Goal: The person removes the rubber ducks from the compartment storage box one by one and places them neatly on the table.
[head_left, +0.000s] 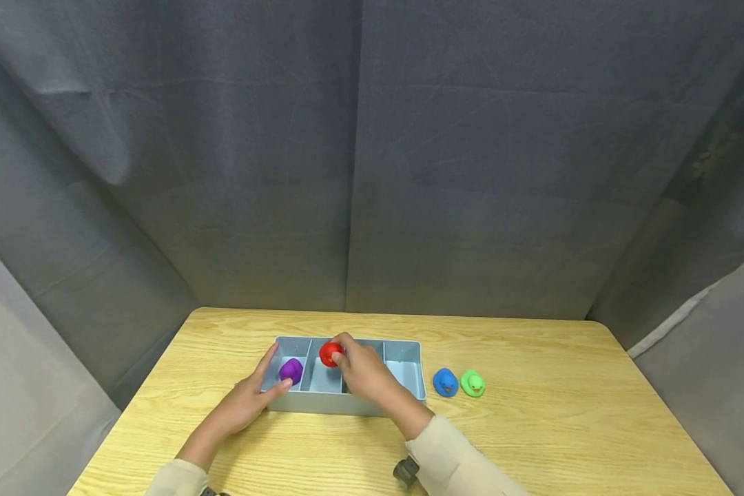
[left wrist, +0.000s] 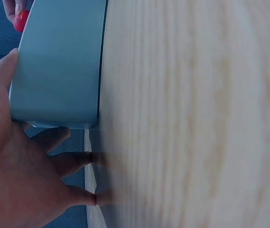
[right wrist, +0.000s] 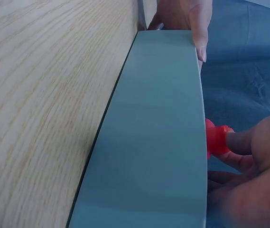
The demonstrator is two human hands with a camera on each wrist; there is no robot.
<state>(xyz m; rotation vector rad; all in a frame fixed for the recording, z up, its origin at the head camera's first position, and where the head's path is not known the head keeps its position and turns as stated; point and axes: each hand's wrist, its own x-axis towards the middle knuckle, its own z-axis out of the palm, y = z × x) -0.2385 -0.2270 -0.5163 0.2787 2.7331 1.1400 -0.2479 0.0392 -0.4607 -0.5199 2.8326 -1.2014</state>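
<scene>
A grey-blue divided box (head_left: 347, 404) stands on the table. My left hand (head_left: 242, 406) lies at its left end, thumb along the front rim and the other fingers spread by the end wall, as the left wrist view shows. A purple rubber duck (head_left: 291, 371) sits in the leftmost compartment. My right hand (head_left: 364, 368) pinches a red rubber duck (head_left: 330, 353) between thumb and fingers, over the second compartment from the left. In the right wrist view the red duck (right wrist: 216, 137) shows beside the box's upper rim. My right hand and forearm hide part of the compartments further right.
A blue rubber duck (head_left: 446, 383) and a green rubber duck (head_left: 473, 383) stand side by side on the wooden table (head_left: 564, 413), just right of the box. Grey cloth curtains (head_left: 471, 172) hang behind the table and at both sides.
</scene>
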